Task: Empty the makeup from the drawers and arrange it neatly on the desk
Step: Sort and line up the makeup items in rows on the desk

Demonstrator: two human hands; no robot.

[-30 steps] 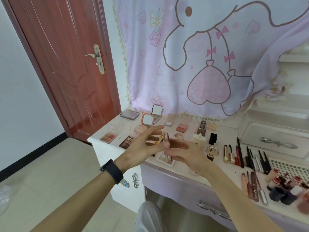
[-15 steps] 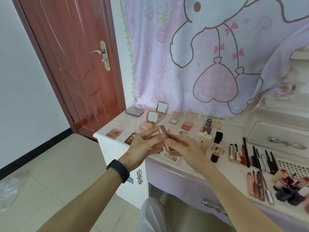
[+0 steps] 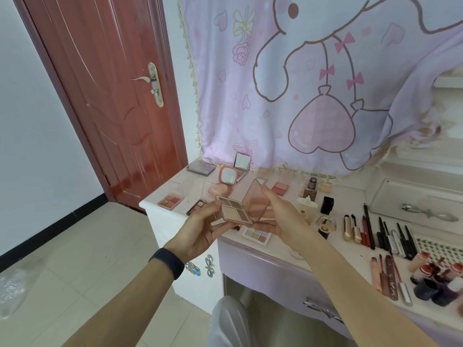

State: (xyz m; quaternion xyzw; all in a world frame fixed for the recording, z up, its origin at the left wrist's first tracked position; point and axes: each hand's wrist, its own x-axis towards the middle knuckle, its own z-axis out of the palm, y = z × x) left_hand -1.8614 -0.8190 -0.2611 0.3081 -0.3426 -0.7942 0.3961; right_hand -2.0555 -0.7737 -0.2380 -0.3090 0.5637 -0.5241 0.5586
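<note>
A small pink eyeshadow palette (image 3: pixel 234 209) with a clear pinkish lid swung open is held in the air above the desk's left part. My left hand (image 3: pixel 200 229) grips its pan base from below and the left. My right hand (image 3: pixel 278 216) holds the open lid (image 3: pixel 255 199) from the right. On the white desk (image 3: pixel 355 196) lie several other palettes, such as a peach one (image 3: pixel 169 202), a dark one (image 3: pixel 196 207) and a pale one (image 3: pixel 256 235), plus an open round compact (image 3: pixel 226 177) and a small standing mirror (image 3: pixel 242 162).
Right of my hands stand bottles (image 3: pixel 310 187), a black cap (image 3: pixel 327 205), gold lipsticks (image 3: pixel 350 227), a row of dark pencils (image 3: pixel 390 234) and lip glosses (image 3: pixel 387 278). A clear drawer box (image 3: pixel 416 204) sits at the back right. A lilac drawer (image 3: pixel 275 274) is under the desk edge; a red door (image 3: pixel 105 96) stands left.
The palette, held edge-on and shut between both hands before, now lies open with its pans showing. My hands have spread apart, left under the base, right on the lid.
</note>
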